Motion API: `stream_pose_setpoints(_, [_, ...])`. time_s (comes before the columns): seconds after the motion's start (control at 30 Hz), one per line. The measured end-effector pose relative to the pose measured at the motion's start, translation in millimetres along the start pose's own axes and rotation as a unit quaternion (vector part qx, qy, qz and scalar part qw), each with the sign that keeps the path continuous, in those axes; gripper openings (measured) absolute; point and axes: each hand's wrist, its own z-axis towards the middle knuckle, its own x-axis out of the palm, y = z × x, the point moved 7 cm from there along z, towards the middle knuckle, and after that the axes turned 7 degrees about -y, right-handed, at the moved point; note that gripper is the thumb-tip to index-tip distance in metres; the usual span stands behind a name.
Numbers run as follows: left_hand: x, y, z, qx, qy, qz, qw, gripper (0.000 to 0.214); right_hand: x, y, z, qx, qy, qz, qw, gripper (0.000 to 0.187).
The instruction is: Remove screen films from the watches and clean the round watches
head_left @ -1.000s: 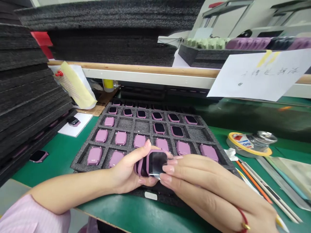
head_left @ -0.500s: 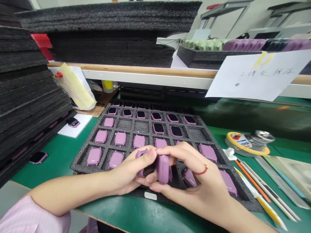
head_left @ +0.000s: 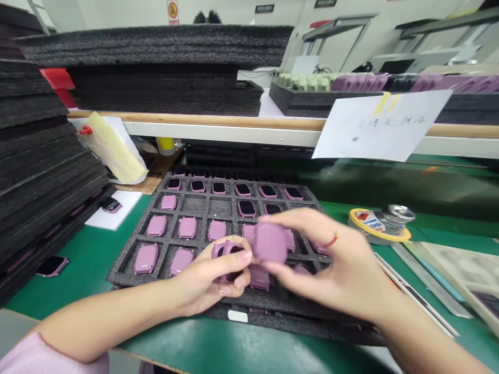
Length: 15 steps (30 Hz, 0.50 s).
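Two purple smartwatch cases (head_left: 230,262) with dark screens seem to sit in my left hand (head_left: 212,275), its fingers closed round them. My right hand (head_left: 331,259) pinches another purple watch case (head_left: 271,243) between thumb and fingers, its plain back facing me. Both hands are over the front part of a black foam tray (head_left: 125,265). Purple watch cases fill many of its pockets: front rows lie back up, such as one watch case (head_left: 146,258), and back rows show dark screens. My right hand hides part of the tray's right side.
A glass bottle (head_left: 384,221) with a yellow tape roll stands at the right, near rulers (head_left: 429,278) and a pale tray. Stacked foam trays (head_left: 42,156) rise at the left. A shelf (head_left: 218,130) with more foam crosses above. One loose watch (head_left: 52,266) lies at the left.
My right hand has moved its watch case up and slightly right, turning it from edge-on to show its flat back. My left hand still holds its watch cases. The view has shifted.
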Motion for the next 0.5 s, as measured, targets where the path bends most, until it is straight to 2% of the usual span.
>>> stream_pose_setpoints(0.1, [-4.4,1,1,-0.002,-0.024,-0.01,1.0,0.035,-26,-60,1,0.12,-0.03,-0.082,0.989,0.033])
stream_pose_setpoints(0.13, [-4.4,1,1,0.001,-0.019,-0.012,1.0,0.034,-31,-82,-2,0.158,-0.027,-0.102,0.982,0.036])
stream_pose_setpoints(0.17, [-4.1,1,0,0.004,-0.011,-0.013,1.0,0.035,-31,-104,-7,0.192,0.0,-0.114,0.975,0.037])
stream_pose_setpoints(0.23, [-3.4,1,-1,0.009,0.001,-0.006,1.0,0.036,-31,-137,-17,0.209,0.029,-0.112,0.971,0.04])
stream_pose_setpoints(0.3, [-2.6,1,-3,0.012,0.006,0.008,1.0,0.035,-29,-156,-25,0.204,0.05,-0.095,0.973,0.041])
stream_pose_setpoints(0.4, [0.2,1,-3,0.004,0.012,0.014,1.0,0.037,-30,-153,-26,0.198,0.041,-0.084,0.976,0.041])
stream_pose_setpoints(0.5, [2.2,2,-2,-0.015,0.02,0.007,1.0,0.044,-31,-107,-11,0.181,-0.01,-0.04,0.983,0.035])
